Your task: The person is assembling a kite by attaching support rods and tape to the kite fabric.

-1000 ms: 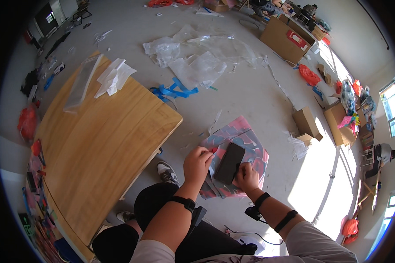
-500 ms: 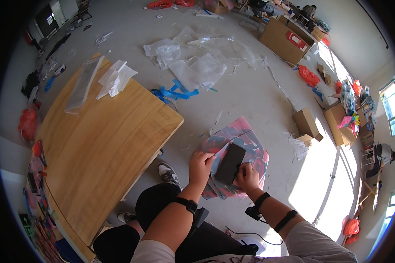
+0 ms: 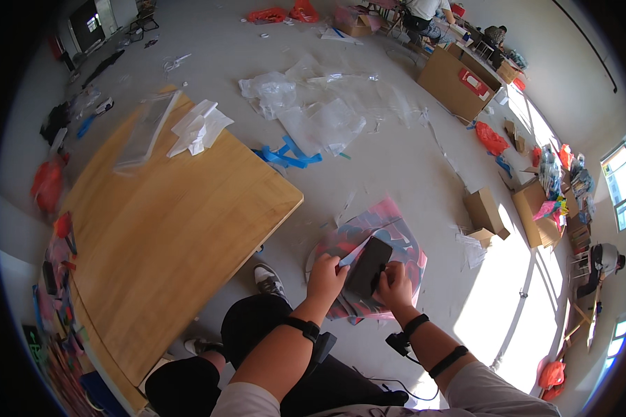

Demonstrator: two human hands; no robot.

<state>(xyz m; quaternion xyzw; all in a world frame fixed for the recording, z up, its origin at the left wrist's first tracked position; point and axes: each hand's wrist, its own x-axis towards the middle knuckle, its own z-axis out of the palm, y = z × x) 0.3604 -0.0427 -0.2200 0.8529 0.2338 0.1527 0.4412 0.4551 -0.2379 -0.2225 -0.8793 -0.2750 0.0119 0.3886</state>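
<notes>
Raised since the earlier frame, a pale flap [image 3: 355,252] stands out just ahead of and to the right of the left grip [image 3: 329,276], while the whole view has shifted slightly. So far the dark, phone-like slab [image 3: 371,265] lies uncovered on a red-and-blue patterned sheet [image 3: 391,234], between the two grips; the flap beside it is lifted but not laid over it, and how much remains cannot be judged. The left grip appears pinched on the flap, its wrist bent and the forearm slanting up toward the right. The right grip [image 3: 396,286] is curled at the slab's right edge; I cannot tell whether it clasps the slab or something small against it. Its forearm slants inward from the lower right. Left of the left grip is the wooden table [image 3: 181,229]; well ahead of both grips, clear plastic film [image 3: 327,121] lies on the floor.
</notes>
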